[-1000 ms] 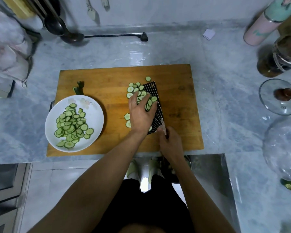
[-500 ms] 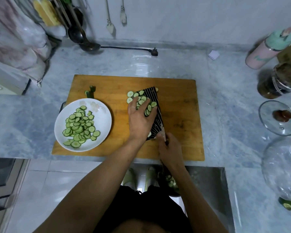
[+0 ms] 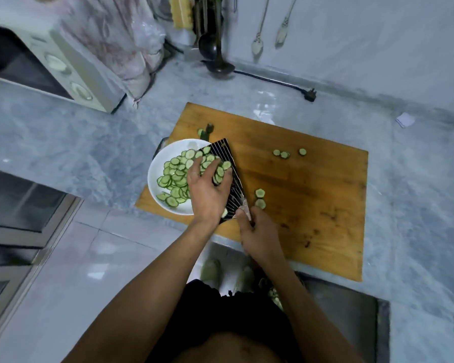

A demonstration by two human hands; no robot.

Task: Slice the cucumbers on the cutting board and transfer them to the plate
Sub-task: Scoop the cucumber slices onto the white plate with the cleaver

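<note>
The right hand (image 3: 260, 237) grips the handle of the dark striped cleaver (image 3: 230, 176), blade held flat over the round white plate (image 3: 159, 166). The left hand (image 3: 207, 189), fingers spread, presses green cucumber slices (image 3: 220, 171) against the blade. Loose slices lie on the wooden cutting board (image 3: 312, 195).

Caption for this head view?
Left hand steadies cucumber slices on knife over plate.

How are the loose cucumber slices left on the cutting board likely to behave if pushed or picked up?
The loose cucumber slices are thin flat discs, so they would probably slide across the cutting board rather than roll. Their cut faces look wet, so they may cling to fingers or wood. They are likely light and easy to snap.
</note>
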